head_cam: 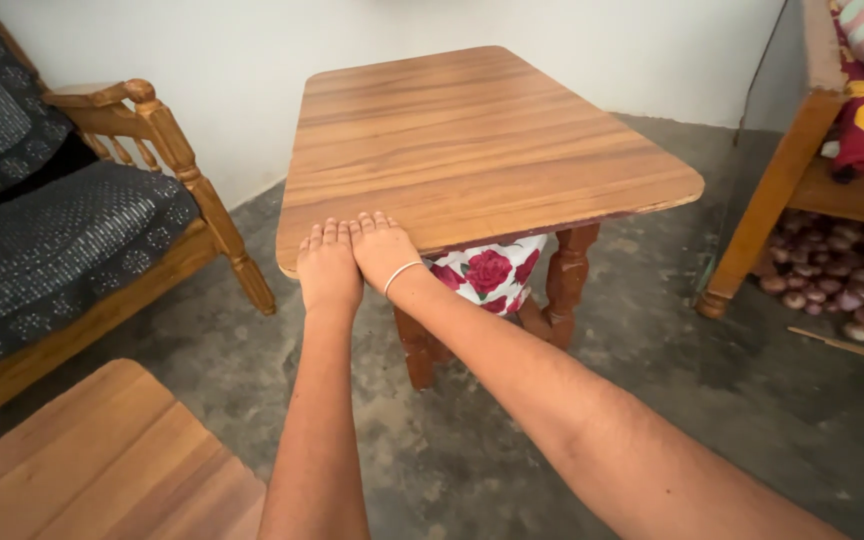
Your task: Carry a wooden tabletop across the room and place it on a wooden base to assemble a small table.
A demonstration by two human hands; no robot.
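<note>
Wooden board [102, 470], lower left corner, sits closest to me, nothing touching it. Both forearms run up from the bottom of the head view twd the small table ahead.

L hand [329, 268] and R hand [382, 250] are side by side, touching each other, both on the near edge of the tabletop [472, 140] at its near-left corner. Palms lie over the lip, fingers flat on the wood. Grip state: L looks spread and resting, not clamped on anything I can see; R same, fingers out flat. Can't tell if thumbs hook under the edge, that part is hidden. Thin pale bangle [401, 274] on the R wrist.

Key relation: the table lies straight ahead of both hands, its long axis running away from me and a bit to the right, so the hands sit at one short end, off-centre to the left. L is a touch nearer to me, R reaches slightly further onto the top. Most of the top's mass is beyond and right of the hands.

Under the top, just behind the R wrist: floral cloth [487, 275], white w/ red roses, and turned wooden legs [570, 270].

Further out: dark cushioned wooden armchair [62, 230] on the left, well apart from the table. Right side, another wooden frame w/ a heap of onions [837, 285] on the floor beneath it. White wall behind.
</note>
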